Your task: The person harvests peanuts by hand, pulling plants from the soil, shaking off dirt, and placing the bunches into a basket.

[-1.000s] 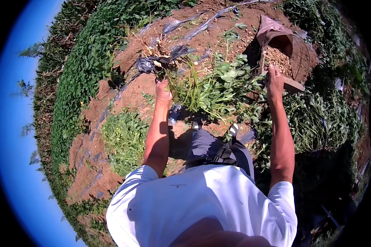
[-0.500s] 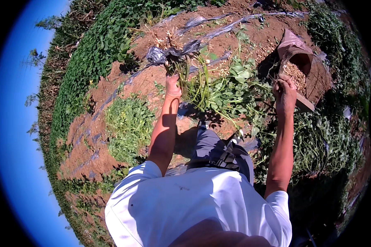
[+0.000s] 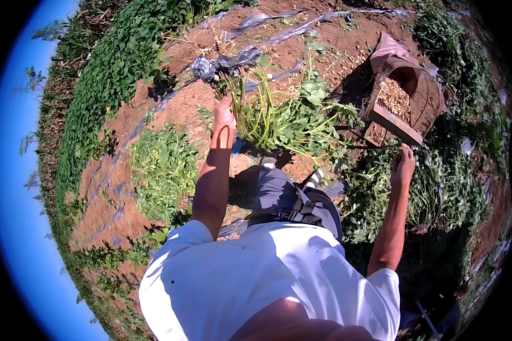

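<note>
My left hand grips the stems of a pulled green plant, holding the leafy bunch up in front of me over the red soil. My right hand hangs lower at my right side, above a heap of uprooted green plants; its fingers are loosely curled and nothing shows in them. A woven basket holding pale pods stands just beyond my right hand, with a wooden bar across its front.
Strips of torn dark plastic sheet lie across the bare red soil ahead. A low green patch grows to my left, and dense green crop borders the plot. My legs and shoes stand below the plant.
My right hand has dropped away from the basket down to my side. My left hand has lifted the plant bunch higher and more upright.
</note>
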`<state>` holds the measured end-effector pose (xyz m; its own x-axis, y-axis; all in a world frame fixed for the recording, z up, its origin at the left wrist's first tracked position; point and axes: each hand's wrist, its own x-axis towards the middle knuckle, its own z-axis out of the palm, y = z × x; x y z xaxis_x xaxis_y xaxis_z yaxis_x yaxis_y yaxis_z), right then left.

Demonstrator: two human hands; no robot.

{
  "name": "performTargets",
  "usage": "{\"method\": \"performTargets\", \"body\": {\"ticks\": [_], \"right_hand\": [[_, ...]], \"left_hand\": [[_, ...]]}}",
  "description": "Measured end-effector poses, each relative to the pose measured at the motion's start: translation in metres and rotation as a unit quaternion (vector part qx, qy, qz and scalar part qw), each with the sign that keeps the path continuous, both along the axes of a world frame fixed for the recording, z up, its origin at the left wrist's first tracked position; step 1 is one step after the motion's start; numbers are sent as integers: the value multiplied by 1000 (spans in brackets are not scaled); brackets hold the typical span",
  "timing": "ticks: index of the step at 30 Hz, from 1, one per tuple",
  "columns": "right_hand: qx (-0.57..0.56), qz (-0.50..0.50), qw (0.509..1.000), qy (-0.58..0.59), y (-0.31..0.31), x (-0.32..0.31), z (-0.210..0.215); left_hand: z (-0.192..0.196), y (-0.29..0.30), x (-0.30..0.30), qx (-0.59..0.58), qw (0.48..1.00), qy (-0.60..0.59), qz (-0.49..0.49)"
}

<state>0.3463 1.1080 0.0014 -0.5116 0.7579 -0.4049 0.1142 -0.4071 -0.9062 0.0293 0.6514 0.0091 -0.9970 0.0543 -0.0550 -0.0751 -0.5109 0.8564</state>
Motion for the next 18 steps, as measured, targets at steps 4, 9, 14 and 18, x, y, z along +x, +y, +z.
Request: {"method": "performTargets", "body": {"ticks": [4, 9, 14, 18], "right_hand": [[59, -126, 990, 38, -41, -40, 9], [373, 427, 821, 66, -246, -86, 55], [263, 489, 822, 127, -273, -151, 113], [332, 384, 844, 170, -247, -241, 91]], "left_hand": [[14, -3, 0, -7, 999, 38, -28], [25, -15, -16, -20, 998, 46, -34], [52, -38, -15, -39, 999, 13, -32], [54, -41, -6, -37, 996, 12, -78]]}}
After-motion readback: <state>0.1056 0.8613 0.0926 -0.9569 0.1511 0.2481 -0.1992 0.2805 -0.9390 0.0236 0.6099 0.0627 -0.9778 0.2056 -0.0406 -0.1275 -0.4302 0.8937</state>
